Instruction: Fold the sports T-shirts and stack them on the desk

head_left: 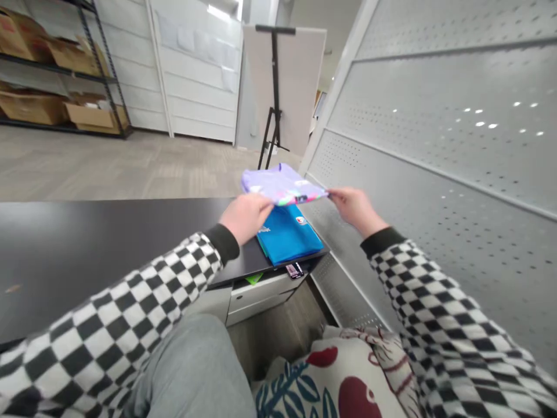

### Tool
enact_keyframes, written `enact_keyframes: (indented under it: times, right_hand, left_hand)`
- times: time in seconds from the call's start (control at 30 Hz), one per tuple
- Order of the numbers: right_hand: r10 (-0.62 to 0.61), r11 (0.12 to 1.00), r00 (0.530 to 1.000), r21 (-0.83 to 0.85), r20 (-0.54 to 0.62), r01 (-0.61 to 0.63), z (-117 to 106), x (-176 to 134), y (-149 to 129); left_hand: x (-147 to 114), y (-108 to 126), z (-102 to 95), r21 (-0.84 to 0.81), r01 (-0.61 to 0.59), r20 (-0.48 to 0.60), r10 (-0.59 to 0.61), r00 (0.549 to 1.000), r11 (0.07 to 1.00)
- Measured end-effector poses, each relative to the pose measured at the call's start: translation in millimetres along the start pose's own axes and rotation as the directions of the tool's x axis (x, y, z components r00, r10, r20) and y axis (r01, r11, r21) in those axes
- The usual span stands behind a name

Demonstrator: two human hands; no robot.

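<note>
A folded lavender shirt [278,183] with a multicoloured print along its near edge is held up between my two hands. My left hand [247,217] pinches its near left corner, fingers closed. At the right corner, my right hand [351,208] grips the cloth between thumb and fingers. Below the lavender shirt lies a folded blue shirt [289,241] with a small white and red logo, at the right end of the dark desk [174,226]. The lavender shirt covers the far part of the blue one.
A grey perforated panel [435,128] rises close on the right. Under the desktop edge are a phone-like item [295,270], a green piece [254,278] and white drawers [261,296]. Beyond stand an easel board [300,87] and a shelf with cardboard boxes [35,107].
</note>
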State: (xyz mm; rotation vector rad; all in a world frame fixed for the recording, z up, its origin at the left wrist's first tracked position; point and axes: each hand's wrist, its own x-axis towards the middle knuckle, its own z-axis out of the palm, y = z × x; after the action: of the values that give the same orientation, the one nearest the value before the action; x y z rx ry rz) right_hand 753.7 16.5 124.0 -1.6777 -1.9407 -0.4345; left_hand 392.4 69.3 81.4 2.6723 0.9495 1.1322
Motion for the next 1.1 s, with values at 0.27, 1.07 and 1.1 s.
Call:
enact_keyframes:
  times: [0.27,1.07,1.1]
  right_hand:
    - [0.047,0.998,0.981,0.020,0.188,-0.052,107.9,-167.9,31.6]
    - [0.244,0.970,0.967,-0.036,0.078,-0.242,104.9,-208.6,15.2]
    - [0.251,0.968,0.965,-0.001,0.068,-0.252,103.1,-225.7,3.7]
  left_hand:
    - [-111.5,10.1,122.9,-0.101,0.135,0.229,-0.109,0.967,0.986]
    - [-113.1,-2.8,109.3,-0.719,0.483,0.385,-0.293,0.875,0.500]
    - [-111.6,-3.4,108.2,-0.749,0.517,0.406,-0.330,0.852,0.415]
